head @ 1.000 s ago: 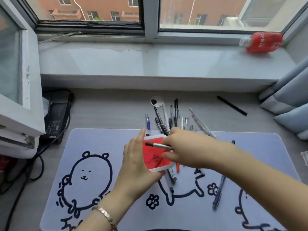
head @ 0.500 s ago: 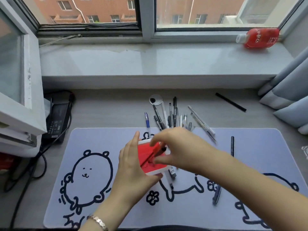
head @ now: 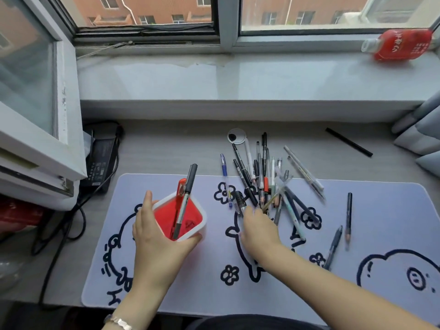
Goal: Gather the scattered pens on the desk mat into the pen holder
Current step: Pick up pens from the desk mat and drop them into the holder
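Left hand: the left hand (head: 154,241) wraps the near-left wall of the pen holder (head: 179,216), thumb on the near rim and fingers up the left side, clasped on it and steadying it upright on the desk mat (head: 381,210).
Pen holder: a white cup with a red inside, on the left part of the mat; a grey pen (head: 187,198) and a red pen (head: 181,186) already lean in it, their tops pointing far.
Right hand: the right hand (head: 259,231) lies palm down at the near edge of the pen pile (head: 264,177); its fingertips are blurred among the barrels, so I cannot tell whether they are pinching one or only reaching.
Pile: most pens lie bunched on the far middle of the mat, spilling past its far edge onto the desk, with long axes running mostly near to far and fanning a little.
Strays: a black pencil (head: 348,214) and a dark pen (head: 333,247) lie well to the right, a blue pen (head: 225,177) just left of the pile, and a black stick (head: 348,142) off the mat on the far right.
Key relation: the pile sits just far of the right hand and to the right of the holder, so the right hand is clearly the nearer one; a pen taken there would likely travel left, tipped upright over the rim.
Progress: early, judging by two pens in and many out.
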### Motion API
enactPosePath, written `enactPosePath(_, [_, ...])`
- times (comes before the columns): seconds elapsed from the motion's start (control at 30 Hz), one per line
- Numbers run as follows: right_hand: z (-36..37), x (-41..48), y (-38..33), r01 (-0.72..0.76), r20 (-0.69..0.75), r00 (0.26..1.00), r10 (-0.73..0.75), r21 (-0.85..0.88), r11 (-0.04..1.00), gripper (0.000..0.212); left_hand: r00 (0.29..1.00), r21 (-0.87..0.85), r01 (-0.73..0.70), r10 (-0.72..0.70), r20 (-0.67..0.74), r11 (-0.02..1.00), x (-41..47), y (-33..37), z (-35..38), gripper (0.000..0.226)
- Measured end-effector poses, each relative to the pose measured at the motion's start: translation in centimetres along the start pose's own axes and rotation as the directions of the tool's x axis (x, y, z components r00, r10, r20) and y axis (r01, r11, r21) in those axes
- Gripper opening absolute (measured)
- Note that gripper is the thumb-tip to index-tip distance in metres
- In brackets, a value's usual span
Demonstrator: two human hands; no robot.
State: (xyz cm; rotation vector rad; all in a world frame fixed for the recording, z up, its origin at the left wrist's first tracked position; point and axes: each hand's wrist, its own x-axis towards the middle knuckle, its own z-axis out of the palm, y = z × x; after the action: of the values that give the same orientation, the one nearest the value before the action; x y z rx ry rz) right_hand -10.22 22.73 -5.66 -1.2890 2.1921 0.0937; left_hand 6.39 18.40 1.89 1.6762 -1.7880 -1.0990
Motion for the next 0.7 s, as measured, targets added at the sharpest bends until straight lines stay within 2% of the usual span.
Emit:
enactPosePath(0.2, [-0.1,1.0,-0.1,0.002,-0.01,1.0,-0.002,-0.061,0.998,0.025,0.999,-0.028,0.025,-0.023,0.045,0.999,-0.7,-0.3,0.3,0.116])
enactPosePath(0.27, [-0.5,1.1,0.3,0.006,-0.018,1.0,-0.005,0.051,0.999,0.011,0.999,-0.023,0.019,-0.018,0.05,1.0,-0.7,-0.3,0.5,0.116])
enactPosePath(0.3, [-0.9,1.2,0.8,-0.012,-0.02,1.0,0.016,0.183,0.983,0.006,0.999,-0.019,0.017,-0.016,0.052,1.0,-0.7,-0.3,0.5,0.116])
enactPosePath(0.33, [-1.5,1.1,1.3,-0.043,-0.004,0.999,0.047,0.352,0.935,0.012,0.998,-0.016,0.016,-0.015,0.053,1.0,-0.7,-0.3,0.5,0.116])
enactPosePath(0.4, [-3.5,0.4,2.4,-0.07,0.008,0.996,0.088,0.684,0.726,0.013,0.999,-0.015,0.008,-0.008,0.051,1.0,-0.6,-0.2,0.4,0.115])
enactPosePath(0.47, [-6.5,-1.2,2.9,0.047,-0.11,0.989,0.101,0.87,0.492,0.007,0.998,-0.014,-0.011,0.012,0.055,1.0,-0.6,-0.1,0.6,0.115])
enactPosePath(0.53, [-9.6,-3.3,2.5,0.254,-0.297,0.95,0.099,0.915,0.313,0.008,0.997,-0.009,-0.033,0.033,0.067,0.999,-0.6,0.2,1.1,0.115])
enactPosePath(0.6, [-11.2,-5.1,1.3,0.397,-0.422,0.905,0.054,0.883,0.251,0.012,0.994,0.006,-0.064,0.063,0.088,0.998,-0.7,0.6,1.9,0.115])
enactPosePath(0.7, [-10.2,-5.9,-1.3,0.463,-0.474,0.88,-0.04,0.833,0.303,0.015,0.987,0.015,-0.114,0.111,0.118,0.993,-0.9,1.4,3.0,0.117])
